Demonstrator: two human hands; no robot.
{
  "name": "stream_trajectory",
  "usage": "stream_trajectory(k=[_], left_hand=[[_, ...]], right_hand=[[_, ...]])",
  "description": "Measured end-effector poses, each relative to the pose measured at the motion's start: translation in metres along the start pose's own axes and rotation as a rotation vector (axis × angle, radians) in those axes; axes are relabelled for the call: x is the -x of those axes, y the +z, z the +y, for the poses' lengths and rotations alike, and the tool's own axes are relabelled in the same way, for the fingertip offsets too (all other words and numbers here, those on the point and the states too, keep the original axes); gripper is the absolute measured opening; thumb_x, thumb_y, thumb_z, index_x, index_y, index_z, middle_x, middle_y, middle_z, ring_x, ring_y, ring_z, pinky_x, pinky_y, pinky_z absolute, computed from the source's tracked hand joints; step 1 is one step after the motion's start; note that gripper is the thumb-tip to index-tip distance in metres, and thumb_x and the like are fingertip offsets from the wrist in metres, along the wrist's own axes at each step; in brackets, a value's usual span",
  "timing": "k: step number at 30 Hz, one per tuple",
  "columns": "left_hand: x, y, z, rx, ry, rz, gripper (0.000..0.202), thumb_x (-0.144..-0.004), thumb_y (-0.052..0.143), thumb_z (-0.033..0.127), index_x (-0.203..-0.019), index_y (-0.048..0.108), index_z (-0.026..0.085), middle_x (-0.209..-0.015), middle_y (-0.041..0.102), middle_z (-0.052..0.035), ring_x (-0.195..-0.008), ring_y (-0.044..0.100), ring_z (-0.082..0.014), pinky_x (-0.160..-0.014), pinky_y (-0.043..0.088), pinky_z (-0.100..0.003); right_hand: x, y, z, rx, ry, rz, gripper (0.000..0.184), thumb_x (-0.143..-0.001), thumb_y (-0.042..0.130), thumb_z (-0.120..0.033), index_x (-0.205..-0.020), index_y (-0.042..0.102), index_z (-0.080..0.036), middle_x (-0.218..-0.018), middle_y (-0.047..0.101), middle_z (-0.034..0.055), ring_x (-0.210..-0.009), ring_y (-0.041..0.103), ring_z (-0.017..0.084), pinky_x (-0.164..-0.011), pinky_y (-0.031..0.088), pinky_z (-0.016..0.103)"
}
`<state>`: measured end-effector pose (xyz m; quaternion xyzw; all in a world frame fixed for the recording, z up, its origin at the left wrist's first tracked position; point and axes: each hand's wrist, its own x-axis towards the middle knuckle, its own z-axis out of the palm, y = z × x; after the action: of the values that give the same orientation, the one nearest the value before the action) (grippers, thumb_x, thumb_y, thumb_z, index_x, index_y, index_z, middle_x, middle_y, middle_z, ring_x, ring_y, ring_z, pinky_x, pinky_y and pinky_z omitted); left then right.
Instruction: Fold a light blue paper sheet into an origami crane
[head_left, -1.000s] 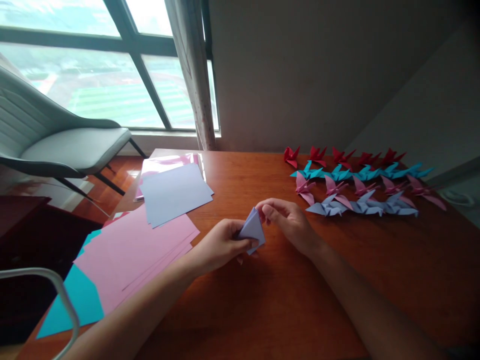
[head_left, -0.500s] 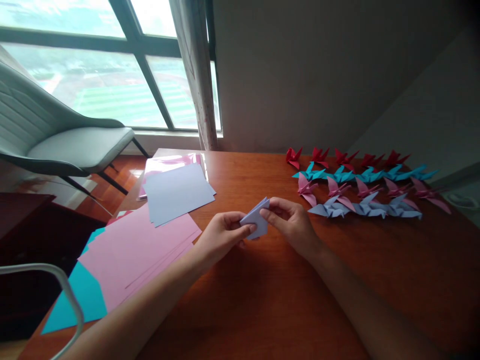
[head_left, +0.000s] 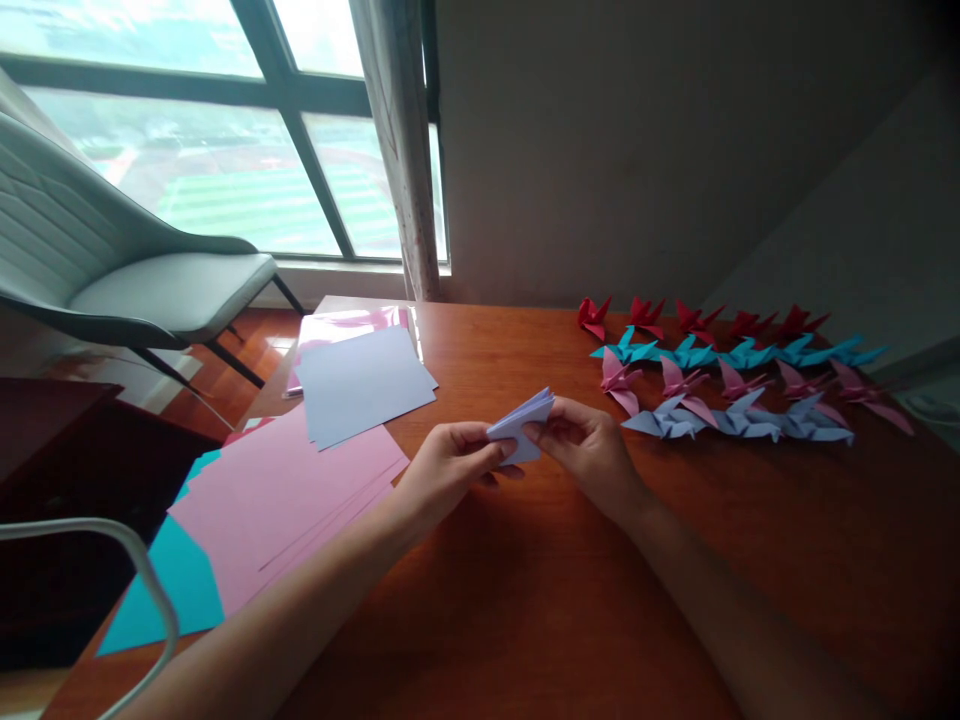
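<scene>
A small folded piece of pale blue-white paper point(head_left: 527, 432) is held above the table between both hands, its layers fanned slightly at the top edge. My left hand point(head_left: 459, 462) pinches its left side, thumb on the near face and fingers behind. At the right edge, my right hand point(head_left: 581, 440) grips the paper between thumb and bent fingers. To the right, a row of pale folded paper cranes point(head_left: 742, 418) stands nearest, with pink cranes point(head_left: 679, 383), blue cranes point(head_left: 694, 352) and red cranes point(head_left: 697, 320) in rows behind.
Left on the wooden table point(head_left: 480, 620) lie pale sheets point(head_left: 367, 385), pink sheets point(head_left: 292, 490), blue sheets point(head_left: 169, 590) and a shiny pink package point(head_left: 330, 328). A white curved bar point(head_left: 142, 570) crosses the lower left. A chair point(head_left: 172, 290) stands by the window.
The folded paper has tilted in my hands, and its layers show more at the top. My right hand's fingers have shifted slightly on its edge. The whole view has moved slightly.
</scene>
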<state>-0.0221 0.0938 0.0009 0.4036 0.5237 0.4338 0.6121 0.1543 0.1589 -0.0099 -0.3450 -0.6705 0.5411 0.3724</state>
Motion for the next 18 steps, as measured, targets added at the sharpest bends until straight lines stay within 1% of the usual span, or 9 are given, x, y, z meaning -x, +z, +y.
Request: stream_trajectory(k=[4,7,9,13,15,18], left_hand=[[-0.0011,0.0002,-0.0016,0.022,0.061,0.033,0.028,-0.081,0.072,0.039,-0.090,0.074,0.013,-0.082,0.075,-0.0082,-0.072,0.070,-0.0168,-0.058,0.047,-0.021],[-0.0006,0.0007,-0.0008,-0.013,0.071,0.040,0.028,-0.082,0.071,0.039,-0.090,0.074,0.013,-0.084,0.075,-0.0082,-0.074,0.069,-0.0173,-0.060,0.048,-0.022],[0.0000,0.0009,0.0006,-0.050,0.083,0.035,0.029,-0.082,0.071,0.040,-0.090,0.074,0.013,-0.083,0.074,-0.0076,-0.076,0.069,-0.0179,-0.061,0.049,-0.023],[-0.0002,-0.0004,0.0032,-0.080,0.123,0.066,0.031,-0.080,0.072,0.043,-0.084,0.073,0.013,-0.076,0.071,-0.0042,-0.071,0.064,-0.0155,-0.064,0.051,-0.024],[-0.0010,-0.0017,0.0036,-0.082,0.120,0.080,0.032,-0.078,0.073,0.044,-0.082,0.073,0.013,-0.073,0.070,-0.0029,-0.067,0.061,-0.0141,-0.063,0.051,-0.024],[-0.0024,-0.0030,0.0028,-0.066,0.111,0.089,0.032,-0.076,0.075,0.044,-0.082,0.074,0.013,-0.072,0.070,-0.0031,-0.066,0.061,-0.0136,-0.061,0.050,-0.023]], right_hand=[[-0.0008,0.0002,-0.0002,0.097,-0.016,-0.085,0.017,-0.083,0.071,-0.036,-0.087,0.069,-0.020,-0.084,0.069,0.0026,-0.077,0.062,0.018,-0.070,0.050,0.030],[-0.0013,-0.0002,0.0025,0.141,-0.022,-0.074,0.015,-0.082,0.072,-0.035,-0.085,0.068,-0.020,-0.083,0.069,0.0028,-0.076,0.063,0.018,-0.070,0.051,0.030],[-0.0018,-0.0011,0.0048,0.129,-0.015,-0.077,0.015,-0.083,0.071,-0.036,-0.084,0.069,-0.021,-0.082,0.068,0.0026,-0.076,0.063,0.018,-0.071,0.052,0.031],[-0.0023,-0.0036,0.0052,0.130,0.003,-0.157,0.018,-0.085,0.069,-0.038,-0.086,0.069,-0.020,-0.083,0.068,0.0024,-0.081,0.064,0.019,-0.074,0.052,0.031],[-0.0020,-0.0041,0.0035,0.119,0.029,-0.190,0.020,-0.086,0.067,-0.040,-0.088,0.068,-0.020,-0.084,0.068,0.0023,-0.079,0.063,0.018,-0.072,0.052,0.030],[-0.0012,-0.0037,0.0019,0.035,0.090,-0.228,0.023,-0.088,0.065,-0.042,-0.093,0.067,-0.020,-0.082,0.067,0.0012,-0.071,0.063,0.016,-0.066,0.051,0.028]])
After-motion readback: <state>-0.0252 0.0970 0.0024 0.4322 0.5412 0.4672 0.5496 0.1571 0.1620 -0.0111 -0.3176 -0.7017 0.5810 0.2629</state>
